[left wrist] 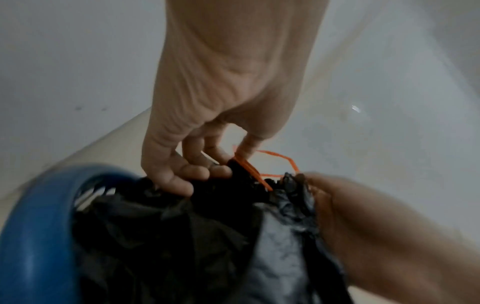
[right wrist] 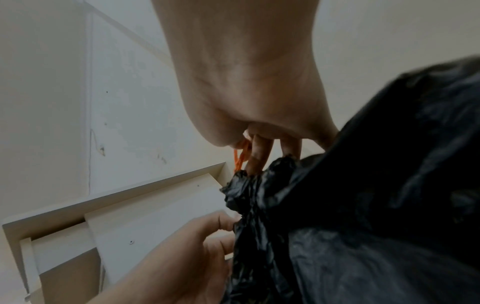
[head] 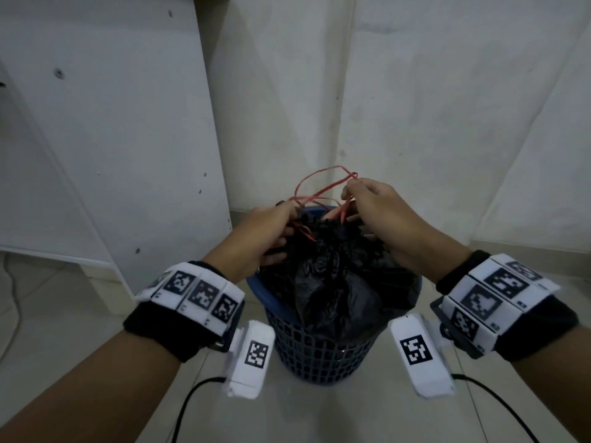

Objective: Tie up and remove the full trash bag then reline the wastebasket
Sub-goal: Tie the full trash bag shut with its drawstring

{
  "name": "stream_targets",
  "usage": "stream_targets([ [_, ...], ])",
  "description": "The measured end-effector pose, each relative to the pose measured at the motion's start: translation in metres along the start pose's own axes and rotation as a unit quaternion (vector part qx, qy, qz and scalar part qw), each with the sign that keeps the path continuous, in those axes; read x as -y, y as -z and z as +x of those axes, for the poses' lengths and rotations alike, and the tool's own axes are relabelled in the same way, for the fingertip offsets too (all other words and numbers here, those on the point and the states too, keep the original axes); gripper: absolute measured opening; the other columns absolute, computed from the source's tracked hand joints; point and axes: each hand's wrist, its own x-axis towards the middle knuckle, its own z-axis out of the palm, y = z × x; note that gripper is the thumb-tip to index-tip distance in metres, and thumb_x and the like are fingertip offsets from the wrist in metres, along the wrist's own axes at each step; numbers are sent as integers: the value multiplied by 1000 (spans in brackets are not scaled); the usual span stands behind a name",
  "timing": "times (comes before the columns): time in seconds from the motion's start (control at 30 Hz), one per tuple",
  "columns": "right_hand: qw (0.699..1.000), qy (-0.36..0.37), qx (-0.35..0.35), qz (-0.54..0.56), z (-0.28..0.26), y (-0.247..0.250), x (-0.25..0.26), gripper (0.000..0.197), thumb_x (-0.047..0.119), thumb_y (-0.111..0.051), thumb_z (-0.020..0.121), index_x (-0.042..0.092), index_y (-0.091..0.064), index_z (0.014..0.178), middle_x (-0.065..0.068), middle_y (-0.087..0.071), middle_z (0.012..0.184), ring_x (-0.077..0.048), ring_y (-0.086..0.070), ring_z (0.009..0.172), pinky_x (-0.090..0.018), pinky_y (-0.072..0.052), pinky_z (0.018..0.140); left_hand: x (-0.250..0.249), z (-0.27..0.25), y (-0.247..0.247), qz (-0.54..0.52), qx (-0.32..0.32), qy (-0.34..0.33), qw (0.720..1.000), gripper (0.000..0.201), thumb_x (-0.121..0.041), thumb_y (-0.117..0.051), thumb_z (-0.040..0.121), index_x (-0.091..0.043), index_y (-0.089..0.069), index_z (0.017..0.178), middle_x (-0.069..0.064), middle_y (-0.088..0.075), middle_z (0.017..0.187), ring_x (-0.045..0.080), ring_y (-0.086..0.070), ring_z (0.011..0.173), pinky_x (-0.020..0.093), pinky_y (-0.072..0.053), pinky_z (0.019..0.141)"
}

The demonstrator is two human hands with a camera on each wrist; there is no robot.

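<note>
A blue mesh wastebasket (head: 323, 353) stands on the floor with a full black trash bag (head: 339, 282) in it. The bag's mouth is gathered, and red drawstring loops (head: 323, 180) rise from it. My left hand (head: 281, 228) grips the bunched bag edge and one strand at the left of the mouth. In the left wrist view its fingers (left wrist: 197, 172) curl on the black plastic beside the orange-red string (left wrist: 249, 164). My right hand (head: 348, 193) pinches a drawstring loop above the bag's right side. Its fingers (right wrist: 255, 156) hold the string (right wrist: 240, 156) just over the bag (right wrist: 363, 205).
A white furniture panel (head: 112, 139) leans at the left, close to the basket. A wall corner (head: 345, 107) stands right behind it. The floor (head: 64, 314) is tiled, and black cables (head: 188, 407) trail from my wrist cameras in front of the basket.
</note>
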Motion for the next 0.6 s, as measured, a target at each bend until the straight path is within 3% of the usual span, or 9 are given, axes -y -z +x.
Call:
stream_targets([
  [0.07, 1000, 0, -2, -6, -1, 2, 2, 32, 28, -35, 104, 19, -50, 78, 0, -73, 74, -5, -57, 51, -9, -38, 42, 1, 0, 0, -140, 5, 24, 990, 12, -31, -66, 91, -21, -64, 86, -4, -58, 78, 10, -51, 69, 27, -53, 69],
  [0.13, 1000, -4, -2, -6, -1, 3, 2, 36, 25, -32, 104, 17, -52, 75, 1, -72, 75, -12, -55, 59, -18, -42, 52, 0, 4, -1, -232, -14, -11, 973, 9, -26, -66, 95, -18, -66, 90, -3, -62, 81, 9, -56, 71, 23, -53, 69],
  [0.23, 1000, -21, -9, 8, 0, 3, 3, 37, 23, -29, 100, 15, -54, 74, -4, -73, 84, -18, -53, 65, -30, -42, 68, -5, 5, -5, -343, -36, -82, 935, 19, -23, -50, 106, -13, -65, 99, 2, -67, 92, 12, -64, 80, 22, -55, 75],
  [0.33, 998, -27, -33, 44, 2, 1, 6, 31, 25, -25, 98, 18, -42, 73, -12, -73, 89, -18, -48, 60, -29, -39, 64, -12, -1, -10, -410, -25, -110, 905, 21, -22, -39, 109, -14, -57, 103, 4, -63, 89, 17, -69, 77, 26, -59, 74],
  [0.47, 998, 35, -40, -24, 5, 1, 0, 29, 24, -28, 102, 13, -47, 82, -12, -73, 86, 1, -49, 45, -24, -38, 56, -19, -12, -19, -331, -23, -161, 929, 25, -26, -39, 109, -19, -61, 101, 0, -56, 84, 12, -62, 65, 24, -54, 68],
  [0.53, 988, 92, -32, -117, 7, 2, -7, 33, 27, -30, 105, 16, -46, 79, -5, -68, 78, 4, -51, 51, -19, -38, 56, -19, -16, -21, -228, -8, -215, 949, 25, -24, -44, 108, -21, -68, 101, -3, -56, 87, 9, -58, 62, 22, -52, 65],
  [0.6, 969, 150, -18, -196, 8, 2, -13, 32, 27, -33, 106, 14, -49, 82, -1, -63, 73, -1, -55, 60, -23, -40, 61, -17, -18, -21, -107, 11, -254, 961, 22, -25, -52, 105, -21, -74, 106, -7, -60, 86, 6, -56, 62, 20, -51, 65],
])
